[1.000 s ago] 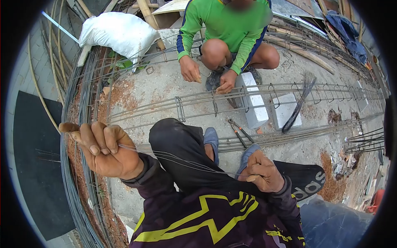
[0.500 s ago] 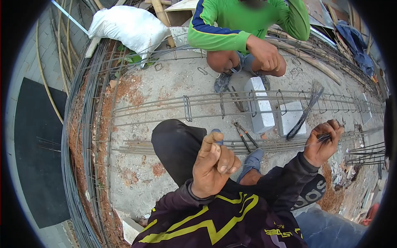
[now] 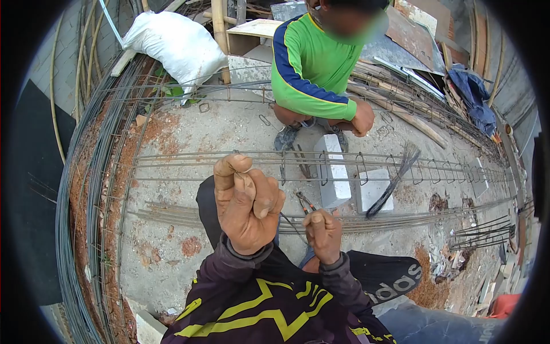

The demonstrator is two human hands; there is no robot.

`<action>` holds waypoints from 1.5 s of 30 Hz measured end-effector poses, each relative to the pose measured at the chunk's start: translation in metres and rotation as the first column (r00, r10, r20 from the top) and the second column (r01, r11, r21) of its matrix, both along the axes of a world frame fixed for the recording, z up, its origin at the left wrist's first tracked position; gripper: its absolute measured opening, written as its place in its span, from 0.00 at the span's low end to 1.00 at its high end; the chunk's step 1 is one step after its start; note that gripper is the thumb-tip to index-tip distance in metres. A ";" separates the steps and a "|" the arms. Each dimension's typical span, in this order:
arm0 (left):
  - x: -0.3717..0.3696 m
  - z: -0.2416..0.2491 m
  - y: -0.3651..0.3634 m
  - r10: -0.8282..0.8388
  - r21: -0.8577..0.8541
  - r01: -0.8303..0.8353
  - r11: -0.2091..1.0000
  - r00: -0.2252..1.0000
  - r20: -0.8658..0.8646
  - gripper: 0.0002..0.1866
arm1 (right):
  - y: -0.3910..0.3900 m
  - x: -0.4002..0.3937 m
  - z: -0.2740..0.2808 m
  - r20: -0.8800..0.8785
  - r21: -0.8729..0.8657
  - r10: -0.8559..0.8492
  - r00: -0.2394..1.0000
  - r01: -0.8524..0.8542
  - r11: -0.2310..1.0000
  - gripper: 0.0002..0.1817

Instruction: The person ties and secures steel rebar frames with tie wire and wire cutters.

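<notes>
Two bare hands were close together in the near middle of the scene. The left hand (image 3: 246, 207) was raised higher, its thumb and first finger bent narrowly toward each other and the other fingers curled; whether something was held there, I could not tell. The right hand (image 3: 324, 235), lower and to the right, made a narrow fist, and its inside was hidden, so its hold also could not be told. A thin dark line, which looked like wire (image 3: 291, 227), passed low between the hands; its ends were not clear.

One white sack (image 3: 175, 50) lay at the far left, bulging as if well filled, but its contents could not be seen.

Beyond the hands, a long cage of metal bars (image 3: 283, 165) crossed the concrete floor (image 3: 229, 129). Pliers (image 3: 306, 202) lay just beyond the right hand, partly covered by it. Farther right were two white blocks, the left block (image 3: 334, 186) and the right block (image 3: 372, 182), and a bundle of thin wires (image 3: 395, 179) slanted over the right block. On the far side, a co-worker in a green shirt (image 3: 312, 63) crouched near the cage.
</notes>
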State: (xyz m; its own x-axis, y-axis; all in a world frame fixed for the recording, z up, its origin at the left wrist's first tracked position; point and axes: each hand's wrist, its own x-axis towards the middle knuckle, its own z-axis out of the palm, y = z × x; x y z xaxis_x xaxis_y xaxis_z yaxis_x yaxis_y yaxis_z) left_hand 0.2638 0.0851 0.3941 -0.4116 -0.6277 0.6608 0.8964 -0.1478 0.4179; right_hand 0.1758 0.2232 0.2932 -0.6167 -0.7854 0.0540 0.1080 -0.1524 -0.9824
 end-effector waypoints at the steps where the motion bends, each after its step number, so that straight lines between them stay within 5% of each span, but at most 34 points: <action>1: 0.001 0.000 -0.003 0.042 0.038 -0.042 0.998 0.999 0.013 0.15 | -0.004 0.013 -0.002 -0.092 0.047 0.121 0.988 -0.117 0.992 0.18; 4: 0.005 0.002 -0.013 0.168 0.116 -0.170 0.979 0.985 0.030 0.15 | -0.015 0.031 0.014 -0.400 -0.209 0.123 0.908 -0.220 0.953 0.16; 7: 0.009 0.006 -0.019 0.201 0.161 -0.197 0.967 0.980 -0.004 0.15 | -0.003 0.018 0.023 -0.386 0.027 0.376 0.842 -0.398 0.917 0.14; 10: 0.008 0.012 -0.017 0.185 0.244 -0.178 0.953 0.983 -0.008 0.15 | -0.001 0.013 0.018 -0.331 -0.062 0.362 0.871 -0.403 0.913 0.14; 11: 0.008 0.011 -0.017 0.161 0.199 -0.157 0.967 0.987 -0.004 0.15 | -0.007 0.013 0.020 -0.408 -0.245 0.256 0.876 -0.375 0.894 0.15; 15: 0.004 0.007 -0.017 0.148 0.183 -0.150 0.972 0.989 0.027 0.15 | 0.003 0.011 0.022 0.005 -0.026 0.347 0.938 -0.347 0.937 0.17; 19: 0.001 0.004 -0.010 0.130 0.199 -0.136 0.970 0.991 0.044 0.15 | 0.004 0.030 0.009 -0.202 -0.026 0.223 0.954 -0.233 0.972 0.17; 23: -0.001 0.007 -0.007 0.129 0.263 -0.151 0.953 0.987 0.097 0.13 | 0.006 0.027 0.009 -0.263 0.035 0.323 0.909 -0.326 0.945 0.17; 33: 0.000 0.009 -0.007 0.102 0.298 -0.126 0.946 0.990 0.094 0.12 | 0.012 0.009 0.009 -0.066 -0.096 0.129 0.989 -0.135 0.986 0.19; 37: 0.001 0.010 -0.007 0.008 0.293 -0.042 0.955 0.993 0.116 0.11 | 0.011 0.018 0.026 -0.390 0.083 0.307 0.868 -0.299 0.951 0.20; 41: 0.005 0.010 -0.005 -0.002 0.279 -0.025 0.960 0.995 0.095 0.10 | 0.015 0.010 0.012 -0.257 0.049 0.158 0.953 -0.151 0.987 0.21; 45: 0.002 0.014 -0.004 -0.027 0.215 -0.005 0.977 0.989 0.145 0.10 | 0.013 0.019 0.026 -0.214 0.129 0.462 0.861 -0.443 0.887 0.22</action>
State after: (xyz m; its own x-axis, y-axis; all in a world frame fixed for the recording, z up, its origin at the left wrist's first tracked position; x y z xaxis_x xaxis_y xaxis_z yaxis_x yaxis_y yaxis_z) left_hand 0.2661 0.0815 0.4086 -0.5010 -0.7432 0.4434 0.8260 -0.2576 0.5014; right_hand 0.1950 0.2366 0.3187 -0.1693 -0.9821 0.0825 -0.0841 -0.0690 -0.9941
